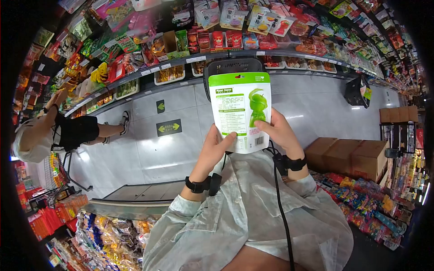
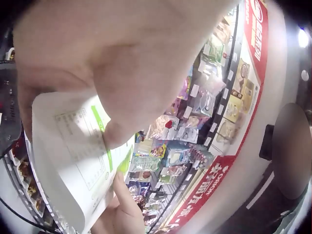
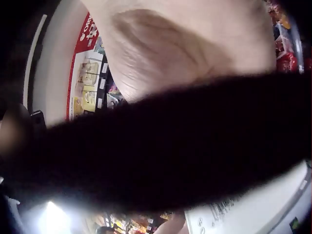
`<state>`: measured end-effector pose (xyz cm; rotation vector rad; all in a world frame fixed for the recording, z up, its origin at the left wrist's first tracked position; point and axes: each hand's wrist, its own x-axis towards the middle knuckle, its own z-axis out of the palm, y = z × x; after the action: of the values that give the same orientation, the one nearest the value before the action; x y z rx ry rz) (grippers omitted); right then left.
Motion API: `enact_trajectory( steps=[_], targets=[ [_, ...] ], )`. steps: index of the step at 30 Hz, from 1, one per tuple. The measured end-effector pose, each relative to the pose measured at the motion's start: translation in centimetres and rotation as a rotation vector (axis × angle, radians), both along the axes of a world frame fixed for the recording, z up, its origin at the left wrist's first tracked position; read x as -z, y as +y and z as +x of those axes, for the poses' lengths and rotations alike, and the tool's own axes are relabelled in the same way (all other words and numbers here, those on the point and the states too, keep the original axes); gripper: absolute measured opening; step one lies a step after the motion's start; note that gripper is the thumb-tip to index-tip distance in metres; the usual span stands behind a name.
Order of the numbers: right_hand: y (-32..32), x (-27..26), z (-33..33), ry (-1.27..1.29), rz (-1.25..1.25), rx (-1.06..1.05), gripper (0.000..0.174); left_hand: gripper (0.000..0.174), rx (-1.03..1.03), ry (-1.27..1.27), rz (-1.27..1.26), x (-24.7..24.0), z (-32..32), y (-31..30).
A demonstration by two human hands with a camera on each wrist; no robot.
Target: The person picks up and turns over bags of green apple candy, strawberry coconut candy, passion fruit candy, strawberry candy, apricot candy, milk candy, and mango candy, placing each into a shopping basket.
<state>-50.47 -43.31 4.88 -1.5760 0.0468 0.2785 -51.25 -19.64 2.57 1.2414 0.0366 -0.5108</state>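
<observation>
Both hands hold a white and green snack pouch point(image 1: 235, 101) upright before the body, its printed back facing up toward the head camera. A green apple-like picture and a barcode show on it. The left hand point(image 1: 213, 145) grips the lower left edge, thumb lying across the front. At the lower right edge the right hand point(image 1: 281, 133) pinches the pouch, its thumb on the green picture. In the left wrist view the pouch point(image 2: 73, 146) shows beneath the large left hand point(image 2: 131, 63). A dark band blocks much of the right wrist view, below the right hand point(image 3: 165, 53).
A dark shopping basket point(image 1: 214, 67) sits behind the pouch, by shelves of packaged snacks point(image 1: 217, 39). Another black basket point(image 1: 357, 92) stands at the right. Cardboard boxes point(image 1: 346, 156) lie to the right. A person in black shorts point(image 1: 77, 131) stands at the left. A cable point(image 1: 282, 207) hangs from the right wrist.
</observation>
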Motion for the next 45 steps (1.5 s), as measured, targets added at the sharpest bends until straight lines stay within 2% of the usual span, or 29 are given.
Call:
enact_trajectory(
  steps=[5, 10, 17, 20, 24, 26, 31, 37, 45],
  targets=[
    [1.7, -1.7, -1.9, 0.057, -0.086, 0.039, 0.041, 0.048, 0.040, 0.041, -0.127, 1.8, -0.9, 0.8],
    [2.1, -1.8, -3.4, 0.051, -0.132, 0.071, 0.040, 0.045, 0.060, 0.074, -0.200, 0.9, -1.7, 1.4],
    [2.8, -1.9, -4.2, 0.112, -0.106, 0.109, 0.044, 0.042, 0.088, 0.094, -0.159, 0.7, -1.5, 1.6],
    [2.8, -1.5, -4.7, 0.046, -0.051, 0.096, 0.047, 0.042, 0.093, 0.071, -0.174, 1.4, -1.7, 1.4],
    [1.6, -1.0, -4.6, 0.071, -0.105, 0.074, 0.049, 0.039, 0.080, 0.058, -0.142, 1.4, -1.6, 0.4],
    [0.4, -0.8, -4.6, 0.066, -0.149, 0.078, 0.049, 0.038, 0.058, 0.039, -0.119, 1.3, -1.8, -1.0],
    [-3.9, 0.4, -4.6, 0.042, -0.053, 0.076, 0.048, 0.042, 0.064, 0.035, -0.081, 1.8, -2.1, -5.2],
    [-10.7, 2.3, -4.4, 0.013, 0.024, 0.034, 0.048, 0.043, 0.098, 0.077, 0.137, 1.3, -2.6, -10.9],
    [-19.4, 5.7, -5.9, 0.052, 0.070, 0.029, 0.049, 0.039, 0.127, 0.093, 0.240, 1.9, -4.0, -19.2]
  ],
)
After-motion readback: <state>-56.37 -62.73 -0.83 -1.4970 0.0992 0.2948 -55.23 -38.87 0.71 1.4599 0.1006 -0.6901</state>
